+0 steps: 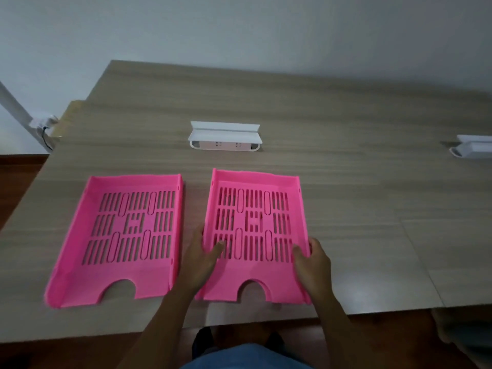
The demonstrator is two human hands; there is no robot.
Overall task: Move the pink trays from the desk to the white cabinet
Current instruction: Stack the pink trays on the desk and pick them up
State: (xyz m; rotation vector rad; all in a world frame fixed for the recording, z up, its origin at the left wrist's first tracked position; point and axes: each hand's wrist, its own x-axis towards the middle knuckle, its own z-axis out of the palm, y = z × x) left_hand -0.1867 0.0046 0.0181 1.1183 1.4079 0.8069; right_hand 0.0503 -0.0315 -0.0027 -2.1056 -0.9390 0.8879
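Observation:
Two pink slotted trays lie side by side on the wooden desk, near its front edge. The left pink tray lies untouched. My left hand clasps the left wall of the right pink tray, thumb inside on the slotted floor. My right hand clasps that tray's right wall the same way. The tray rests flat on the desk. No white cabinet is in view.
A white socket box with its lid up sits in the desk behind the trays. A second white socket box shows at the right edge. A white pole and a cable stand off the desk's left corner, over a dark wooden floor.

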